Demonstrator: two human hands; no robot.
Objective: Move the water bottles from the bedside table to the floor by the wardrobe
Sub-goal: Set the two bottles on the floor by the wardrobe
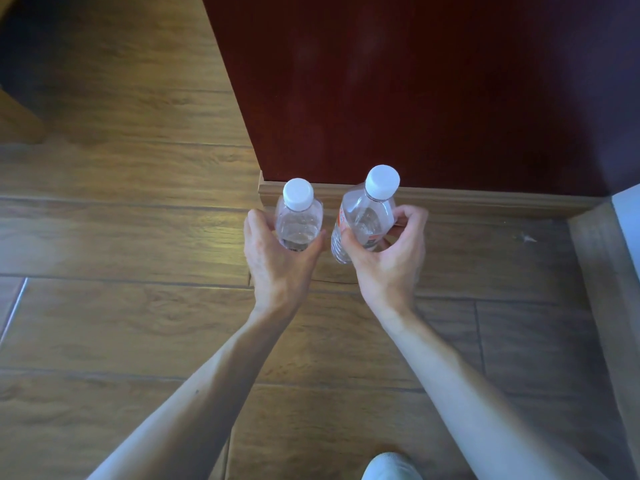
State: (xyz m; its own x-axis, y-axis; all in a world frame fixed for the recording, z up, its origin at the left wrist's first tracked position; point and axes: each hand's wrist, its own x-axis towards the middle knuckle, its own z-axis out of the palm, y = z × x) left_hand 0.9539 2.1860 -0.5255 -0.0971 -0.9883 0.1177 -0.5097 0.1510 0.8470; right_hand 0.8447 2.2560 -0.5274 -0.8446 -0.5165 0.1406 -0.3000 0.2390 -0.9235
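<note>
Two clear plastic water bottles with white caps are low over the wooden floor, just in front of the dark red wardrobe (398, 91). My left hand (277, 254) wraps around the left bottle (298, 216), which stands upright. My right hand (388, 258) grips the right bottle (363, 216), which has a red-and-white label and leans a little to the right. Whether either bottle's base touches the floor is hidden by my hands.
A wooden skirting strip (485, 202) runs along the wardrobe's base. A pale wall corner with its own skirting (609, 271) stands at the right. A shoe tip (391, 467) shows at the bottom edge. Wooden furniture (17, 116) sits at the far left.
</note>
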